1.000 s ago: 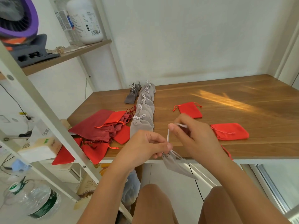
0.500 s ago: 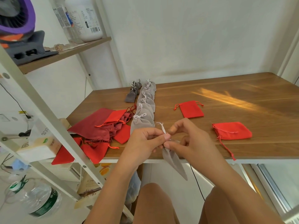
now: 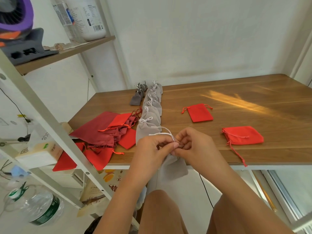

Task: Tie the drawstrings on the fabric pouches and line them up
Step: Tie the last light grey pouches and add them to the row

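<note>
Both hands, the left hand (image 3: 152,150) and right hand (image 3: 194,147), pinch a grey pouch (image 3: 173,168) at its neck, off the surface (image 3: 219,92) edge (white cord (image 3: 162,133) loose); slack could undo the knot.

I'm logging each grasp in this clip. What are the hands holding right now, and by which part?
Both the left hand and right hand pinch the gathered neck of a grey pouch, at its white drawstring; the pouch body hangs below.
</note>
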`<act>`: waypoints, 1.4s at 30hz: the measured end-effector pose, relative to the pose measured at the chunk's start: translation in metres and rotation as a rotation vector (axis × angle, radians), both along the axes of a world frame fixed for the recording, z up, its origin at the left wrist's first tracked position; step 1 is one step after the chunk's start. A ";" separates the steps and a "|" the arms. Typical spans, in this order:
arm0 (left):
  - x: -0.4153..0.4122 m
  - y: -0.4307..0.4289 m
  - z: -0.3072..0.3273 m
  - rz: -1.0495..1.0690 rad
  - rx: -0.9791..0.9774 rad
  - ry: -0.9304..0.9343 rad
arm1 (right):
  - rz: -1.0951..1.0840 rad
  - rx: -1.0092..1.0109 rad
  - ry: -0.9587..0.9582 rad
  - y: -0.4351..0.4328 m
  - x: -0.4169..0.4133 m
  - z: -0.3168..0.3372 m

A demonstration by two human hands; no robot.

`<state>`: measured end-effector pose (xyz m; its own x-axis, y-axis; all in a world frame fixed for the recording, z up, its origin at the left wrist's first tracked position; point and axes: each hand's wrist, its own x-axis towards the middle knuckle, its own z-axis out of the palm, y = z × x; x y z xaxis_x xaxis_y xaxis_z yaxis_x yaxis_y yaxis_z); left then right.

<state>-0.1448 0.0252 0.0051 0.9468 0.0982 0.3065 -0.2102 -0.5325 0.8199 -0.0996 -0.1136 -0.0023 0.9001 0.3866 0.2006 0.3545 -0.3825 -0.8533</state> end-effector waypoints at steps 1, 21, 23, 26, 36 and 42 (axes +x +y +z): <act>0.000 0.000 0.000 0.009 0.015 -0.017 | -0.016 -0.012 -0.012 0.001 0.000 -0.001; 0.005 0.003 0.009 0.239 -0.536 0.088 | -0.154 0.159 -0.759 0.013 -0.003 -0.020; 0.005 0.003 0.010 0.228 -0.529 0.077 | -0.148 0.126 -0.786 0.012 0.000 -0.022; 0.002 0.000 0.012 0.150 -0.550 0.064 | -0.147 0.170 -0.774 0.009 0.008 -0.022; 0.004 0.004 0.016 -0.048 -1.061 0.389 | -0.015 0.370 -0.674 0.002 0.005 -0.011; 0.002 0.000 0.016 -0.054 -1.171 0.424 | 0.033 0.336 -0.693 -0.003 0.009 -0.006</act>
<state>-0.1423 0.0249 0.0207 0.9609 0.0641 -0.2693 0.1875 0.5648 0.8037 -0.0909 -0.1164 -0.0081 0.5154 0.2294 0.8257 0.8568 -0.1218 -0.5010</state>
